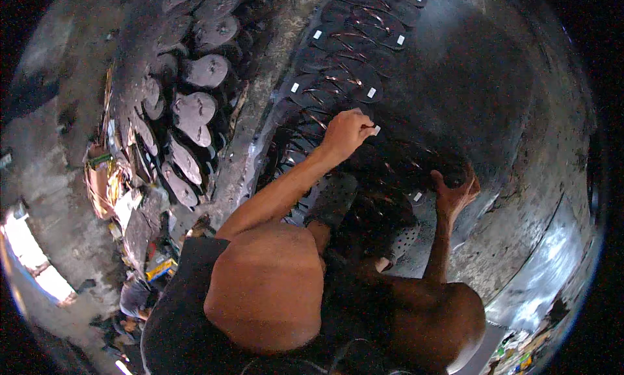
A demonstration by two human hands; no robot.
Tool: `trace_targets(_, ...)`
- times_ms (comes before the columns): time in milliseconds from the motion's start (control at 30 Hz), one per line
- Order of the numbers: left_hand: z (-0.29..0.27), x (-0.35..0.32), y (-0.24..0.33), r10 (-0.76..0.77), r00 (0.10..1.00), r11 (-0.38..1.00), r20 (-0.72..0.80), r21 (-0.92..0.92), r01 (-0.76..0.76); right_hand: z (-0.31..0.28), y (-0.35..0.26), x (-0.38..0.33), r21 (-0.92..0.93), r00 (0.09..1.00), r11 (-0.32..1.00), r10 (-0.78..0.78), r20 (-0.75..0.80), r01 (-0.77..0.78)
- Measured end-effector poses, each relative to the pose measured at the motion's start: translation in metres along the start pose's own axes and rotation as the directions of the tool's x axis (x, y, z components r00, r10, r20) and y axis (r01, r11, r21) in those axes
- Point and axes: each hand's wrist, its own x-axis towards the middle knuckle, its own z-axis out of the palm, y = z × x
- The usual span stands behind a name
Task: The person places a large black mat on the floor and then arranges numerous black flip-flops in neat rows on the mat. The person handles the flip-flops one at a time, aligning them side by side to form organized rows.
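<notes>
Rows of dark flip-flops [354,73] with shiny straps lie in front of me, and small white stickers [371,93] mark some of them. My left hand [348,136] is over these rows, its fingers pinching a small white sticker [375,130]. To the right, my right hand [457,194] is curved beside the dark footwear, its thumb and fingers apart. The space between those fingers is very dark; I cannot make out whether they touch a flip-flop. Another white sticker [417,197] shows a little left of my right wrist.
Brown-grey flip-flops and soles [207,71] are heaped on the left, past a worn ledge [257,95]. Scraps and packaging [107,183] lie farther left. My feet in dotted clogs [335,199] are among the rows. Another person [135,296] is at the lower left.
</notes>
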Motion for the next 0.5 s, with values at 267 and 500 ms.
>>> trace_targets(267, -0.170, -0.152, -0.085, -0.420, 0.889, 0.886, -0.182, 0.131, 0.445, -0.030, 0.024, 0.040, 0.258, 0.989, 0.955, 0.128, 0.074, -0.143)
trace_targets(500, -0.185, 0.022, 0.055, -0.070, 0.925, 0.854, 0.373, -0.457, 0.249, -0.082, -0.188, 0.066, 0.876, 0.798, 0.350, -0.393, 0.458, -0.331)
